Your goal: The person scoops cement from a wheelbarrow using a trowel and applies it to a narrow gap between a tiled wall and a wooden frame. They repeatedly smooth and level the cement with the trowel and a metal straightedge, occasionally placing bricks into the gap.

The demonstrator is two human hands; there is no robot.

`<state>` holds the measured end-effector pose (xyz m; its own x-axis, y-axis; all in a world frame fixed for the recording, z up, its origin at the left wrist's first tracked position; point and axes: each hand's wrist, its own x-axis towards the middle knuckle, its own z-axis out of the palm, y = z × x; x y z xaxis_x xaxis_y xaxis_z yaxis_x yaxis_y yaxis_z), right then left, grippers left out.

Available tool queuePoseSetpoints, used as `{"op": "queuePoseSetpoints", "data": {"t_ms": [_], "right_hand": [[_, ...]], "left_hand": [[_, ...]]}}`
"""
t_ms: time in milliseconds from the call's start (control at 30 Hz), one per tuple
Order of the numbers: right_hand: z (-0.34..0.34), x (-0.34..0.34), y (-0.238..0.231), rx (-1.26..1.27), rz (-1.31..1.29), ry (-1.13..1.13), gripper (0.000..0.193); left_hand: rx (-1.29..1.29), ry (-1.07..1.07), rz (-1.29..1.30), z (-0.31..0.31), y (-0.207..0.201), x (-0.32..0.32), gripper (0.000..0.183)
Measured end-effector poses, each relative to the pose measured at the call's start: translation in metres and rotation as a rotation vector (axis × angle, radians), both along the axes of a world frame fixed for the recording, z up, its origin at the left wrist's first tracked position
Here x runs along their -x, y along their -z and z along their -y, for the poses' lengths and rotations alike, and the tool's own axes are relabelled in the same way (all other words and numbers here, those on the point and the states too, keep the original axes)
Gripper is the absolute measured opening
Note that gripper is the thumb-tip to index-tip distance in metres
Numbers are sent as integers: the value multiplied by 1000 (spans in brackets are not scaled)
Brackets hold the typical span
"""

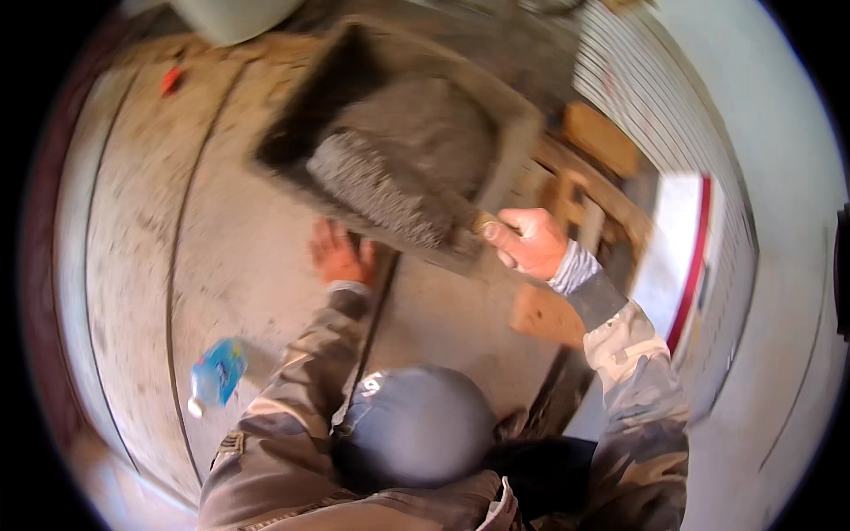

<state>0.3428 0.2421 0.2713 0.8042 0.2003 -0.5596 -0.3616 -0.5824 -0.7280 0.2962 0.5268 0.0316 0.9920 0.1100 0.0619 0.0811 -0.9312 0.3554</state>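
My right hand (531, 241) is closed around the handle of a trowel (482, 221). Grey wet mortar (376, 190) is heaped along the trowel's blade, over the near side of a dark rectangular tub (513, 133). More mortar lies inside the tub behind it. My left hand (339, 254) rests on the wooden planks (239, 239) just below the tub's near left side, fingers spread and holding nothing. The picture is somewhat smeared by motion, and mortar hides most of the blade.
A blue plastic bottle with a white cap (217, 376) lies on the planks at the left. A small red object (171, 80) is farther off. Bricks (600, 139) and wooden pieces sit right of the tub, beside corrugated sheeting (633, 97). A pale bucket (235, 18) stands at the far edge.
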Motion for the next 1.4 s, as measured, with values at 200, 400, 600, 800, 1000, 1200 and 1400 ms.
{"op": "queuePoseSetpoints", "data": {"t_ms": [200, 400, 600, 800, 1000, 1200, 1400], "right_hand": [[100, 182, -56, 87, 30, 180, 49], [144, 438, -28, 182, -34, 642, 44], [97, 636, 71, -9, -200, 1321, 41], [130, 713, 151, 168, -77, 1491, 45], [185, 700, 180, 535, 229, 1388, 34], [189, 696, 200, 699, 346, 1327, 31], [144, 707, 199, 407, 305, 1471, 24]], "left_hand": [[-228, 17, 55, -11, 35, 2, 68], [-371, 41, 68, -14, 51, -6, 81], [-351, 264, -83, -53, 34, 25, 74], [-293, 434, -117, -74, 8, 109, 71], [-246, 554, -209, -66, -4, 176, 68], [-243, 594, -254, -58, -13, 191, 66], [-254, 627, -293, -71, -9, 198, 63]]}}
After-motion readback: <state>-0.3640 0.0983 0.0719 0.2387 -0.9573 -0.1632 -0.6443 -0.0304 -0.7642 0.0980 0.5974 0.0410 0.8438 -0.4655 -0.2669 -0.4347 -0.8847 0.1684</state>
